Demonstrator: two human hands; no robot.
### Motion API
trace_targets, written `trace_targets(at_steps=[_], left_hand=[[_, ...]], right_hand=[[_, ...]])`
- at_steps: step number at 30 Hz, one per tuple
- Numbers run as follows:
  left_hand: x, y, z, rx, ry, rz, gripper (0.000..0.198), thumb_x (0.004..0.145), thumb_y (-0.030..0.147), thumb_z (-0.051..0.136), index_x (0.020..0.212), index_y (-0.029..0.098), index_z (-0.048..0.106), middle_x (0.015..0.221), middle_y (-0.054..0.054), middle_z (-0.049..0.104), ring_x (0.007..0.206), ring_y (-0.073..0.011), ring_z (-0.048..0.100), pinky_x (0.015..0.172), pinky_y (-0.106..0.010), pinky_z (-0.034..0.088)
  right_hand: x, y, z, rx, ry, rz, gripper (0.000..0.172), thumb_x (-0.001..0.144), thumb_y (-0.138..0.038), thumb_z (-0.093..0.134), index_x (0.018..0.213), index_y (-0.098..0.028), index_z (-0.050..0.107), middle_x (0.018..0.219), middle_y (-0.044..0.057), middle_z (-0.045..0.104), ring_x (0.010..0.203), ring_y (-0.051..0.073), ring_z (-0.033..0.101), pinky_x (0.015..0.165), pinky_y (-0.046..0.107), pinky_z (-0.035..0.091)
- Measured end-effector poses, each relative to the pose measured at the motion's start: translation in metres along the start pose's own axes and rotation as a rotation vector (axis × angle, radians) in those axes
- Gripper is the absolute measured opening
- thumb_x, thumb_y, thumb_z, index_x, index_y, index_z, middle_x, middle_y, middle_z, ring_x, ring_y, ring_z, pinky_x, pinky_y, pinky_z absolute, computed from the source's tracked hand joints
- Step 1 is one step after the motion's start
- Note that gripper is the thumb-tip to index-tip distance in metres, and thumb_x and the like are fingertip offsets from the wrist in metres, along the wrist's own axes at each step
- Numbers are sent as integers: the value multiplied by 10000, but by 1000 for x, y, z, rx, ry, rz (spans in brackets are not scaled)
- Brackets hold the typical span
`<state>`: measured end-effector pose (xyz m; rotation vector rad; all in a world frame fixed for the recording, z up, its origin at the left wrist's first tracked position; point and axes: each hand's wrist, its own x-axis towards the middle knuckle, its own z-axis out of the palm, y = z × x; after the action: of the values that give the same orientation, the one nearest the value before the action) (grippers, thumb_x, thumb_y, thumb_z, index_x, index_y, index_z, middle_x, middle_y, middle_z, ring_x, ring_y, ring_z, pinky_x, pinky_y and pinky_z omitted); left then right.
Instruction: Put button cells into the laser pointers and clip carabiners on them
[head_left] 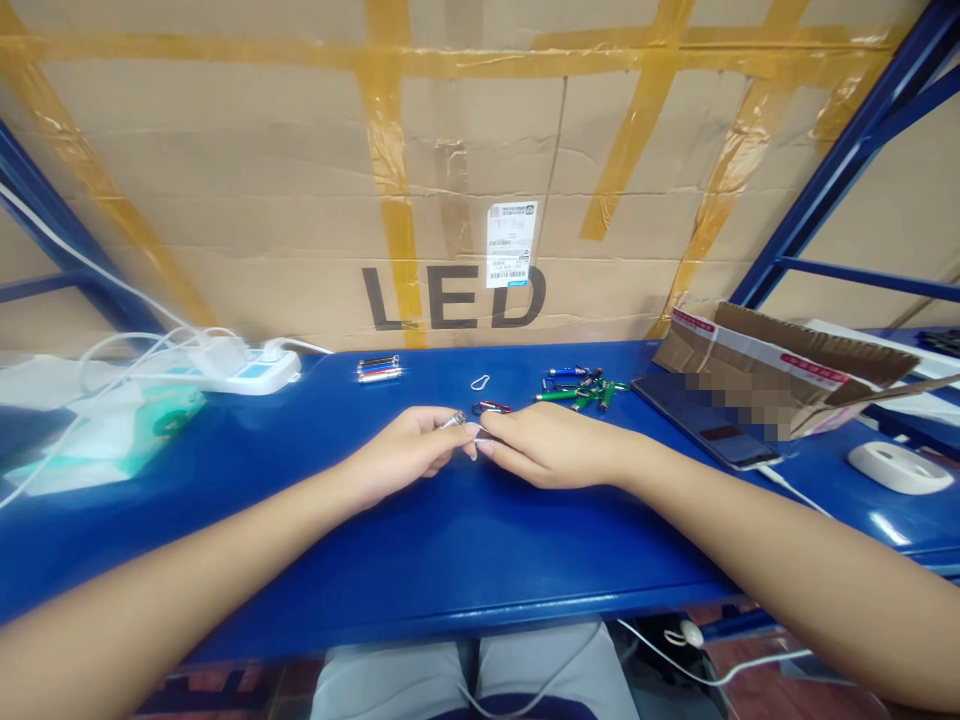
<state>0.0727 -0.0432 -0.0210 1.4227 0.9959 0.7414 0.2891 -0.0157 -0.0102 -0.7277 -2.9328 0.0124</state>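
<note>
My left hand (412, 448) is closed on a small silvery item (453, 420) between thumb and fingers. Close beside it, my right hand (544, 443) is closed at a thin silvery piece (484, 437), partly hidden by its fingers. Just beyond the hands lie a red carabiner (491, 407) and a silver carabiner (480, 382). Farther left, several small pens or torches (380, 369) are lined up in a row. Right of the carabiners is a loose pile of green ones (592, 393) with a blue one (568, 372) at its back edge.
On the blue table (450, 560), a white power strip (262, 373) and a green-white plastic packet (112, 430) lie left. A phone (697, 420) on a cable, an open cardboard box (772, 350) and a white mouse (900, 468) are right. A large carton (300, 180) stands behind.
</note>
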Motion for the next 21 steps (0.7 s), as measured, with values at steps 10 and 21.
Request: trace_targets(at_steps=[10, 21], left_hand=[[0, -10, 3, -16, -118, 36, 423, 876, 583, 591, 778, 179, 514, 539, 91, 300, 459, -67, 239, 448, -217, 183], [-12, 1, 6, 436, -186, 147, 293, 895, 430, 613, 793, 197, 468, 742, 47, 416, 642, -111, 342, 592, -251, 317]], right_hand=[[3, -2, 2, 116, 16, 19, 231, 993, -283, 395, 841, -184, 539, 715, 31, 623, 556, 134, 486, 564, 259, 311], [5, -8, -1, -25, 111, 163, 286, 1021, -340, 353, 841, -187, 514, 726, 48, 657, 594, 165, 547, 558, 270, 245]])
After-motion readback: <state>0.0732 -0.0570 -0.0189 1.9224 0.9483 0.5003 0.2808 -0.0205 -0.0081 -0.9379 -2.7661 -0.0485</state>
